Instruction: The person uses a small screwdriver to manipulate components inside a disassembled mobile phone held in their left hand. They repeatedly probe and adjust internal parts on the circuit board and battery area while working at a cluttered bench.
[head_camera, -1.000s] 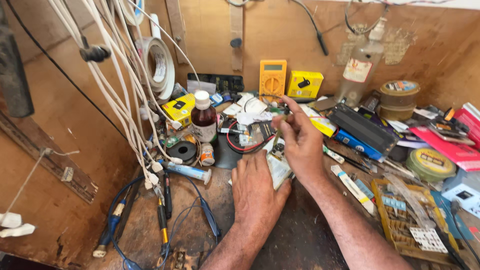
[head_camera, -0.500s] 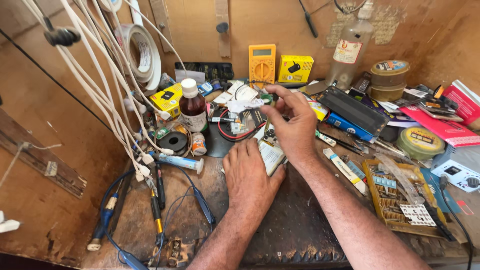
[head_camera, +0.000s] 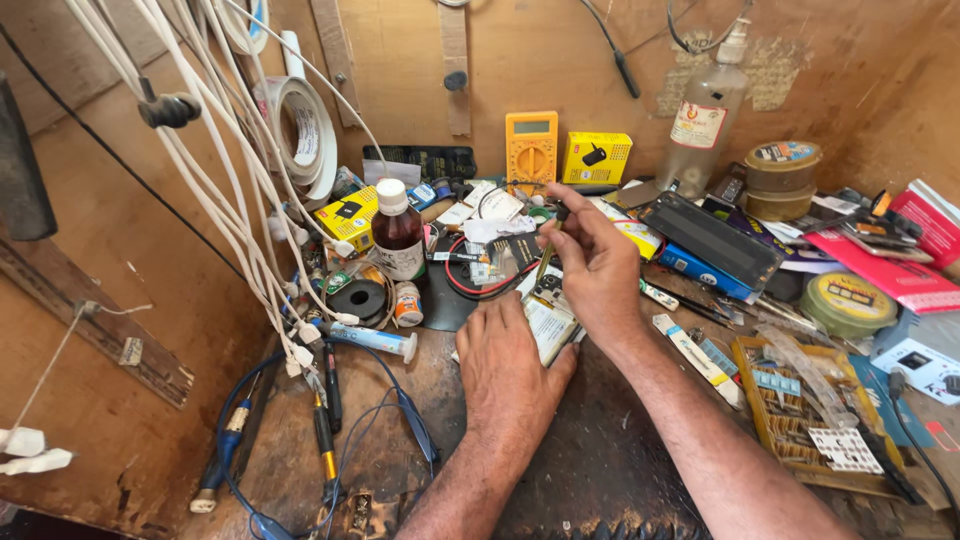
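Near edge: left hand (head_camera: 510, 365) is laid flat, palm down, on a small opened device (head_camera: 548, 318) with a pale label, pinning it to the table (head_camera: 600, 470). Fingers are spread narrow over the device's near end; nothing is gripped, only pressed.

Just beyond: right hand (head_camera: 598, 268) is held above the device's far end, fingers closed on a thin screwdriver (head_camera: 549, 252) with a dark cap and yellowish shaft. Tip is angled down onto the exposed circuit part; exact contact point cannot be told.

Change over the last second: right hand is drawn back from the clutter behind the device and is now set over it with the tool pointed down. Left hand is unchanged, device not shifted. Judged: tool fetching is done, work on the device itself is in hand.

Left of the hands: white tube (head_camera: 372, 340), blue and yellow leads, hanging white cables (head_camera: 230, 190), black tape roll (head_camera: 360, 298), brown bottle with white cap (head_camera: 398, 235).

Right: component tray (head_camera: 800, 400), green tin (head_camera: 848, 300).

Far, against the wooden wall: yellow multimeter (head_camera: 531, 150), yellow box (head_camera: 596, 158), clear spray bottle (head_camera: 702, 125), white tape roll (head_camera: 305, 135).
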